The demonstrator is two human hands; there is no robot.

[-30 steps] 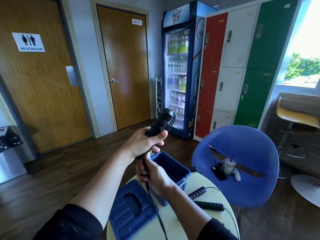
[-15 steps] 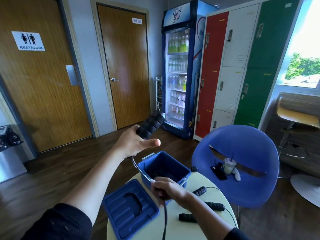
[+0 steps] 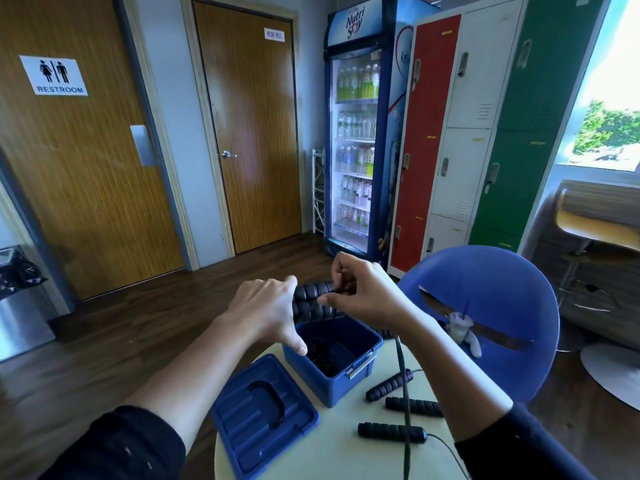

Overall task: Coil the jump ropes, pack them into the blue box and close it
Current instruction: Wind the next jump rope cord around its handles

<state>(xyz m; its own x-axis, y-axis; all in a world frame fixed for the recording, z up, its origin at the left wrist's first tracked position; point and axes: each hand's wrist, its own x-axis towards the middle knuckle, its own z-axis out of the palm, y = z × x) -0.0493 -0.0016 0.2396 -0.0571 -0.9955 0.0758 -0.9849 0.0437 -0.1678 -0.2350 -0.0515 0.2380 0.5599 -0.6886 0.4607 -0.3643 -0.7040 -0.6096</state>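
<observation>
- Nearest me, the round pale desk [image 3: 332,459] carries three loose handles [image 3: 389,432], black and ribbed. They lie right of the box, close together.
- A dark cord [image 3: 401,362] hangs from under my right wrist. It crosses those handles and runs off the bottom edge of the view.
- The blue lid [image 3: 263,415] lies flat on the desk's left side, just beside the box, with its black grip facing up.
- The blue box [image 3: 360,368] stands open at the far side of the desk. Something dark and coiled [image 3: 320,351] lies inside; I cannot tell more.
- Above the box, my left hand [image 3: 266,311] grips one end of the held handles [image 3: 313,301], two ribbed black ones lying side by side.
- My right hand [image 3: 363,292] pinches their other end, fingers curled over the top and thumb underneath.
- Beyond the desk stands a blue chair [image 3: 485,289].
- Farther off, a drinks fridge [image 3: 356,140] stands beside the red, white and green lockers [image 3: 460,116].
</observation>
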